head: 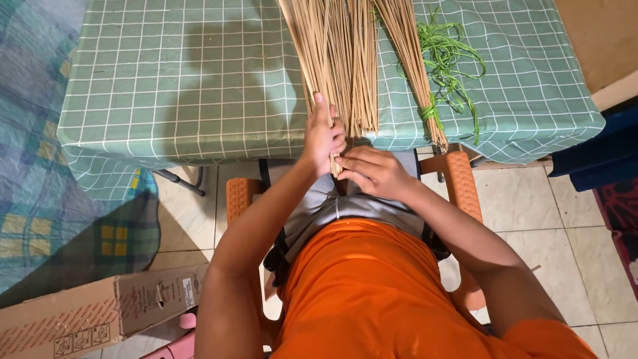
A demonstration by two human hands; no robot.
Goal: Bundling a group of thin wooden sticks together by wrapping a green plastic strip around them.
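My left hand point(322, 135) wraps around the near end of a bundle of thin tan sticks point(325, 60) that lies on the green checked tablecloth point(179, 80). Touching the bundle's cut end just below it, my right hand point(372, 169) has its fingers curled against the stick tips. A second loose bunch of sticks point(363, 66) lies beside the first. Further right, a third bundle point(412, 66) is tied near its end with green string point(446, 63), which trails in loops on the cloth.
I sit on an orange plastic chair point(460, 183) at the table's front edge. A long cardboard box point(86, 316) lies on the tiled floor at lower left. A checked blanket point(40, 199) covers the left side. Dark blue fabric point(598, 156) is at right.
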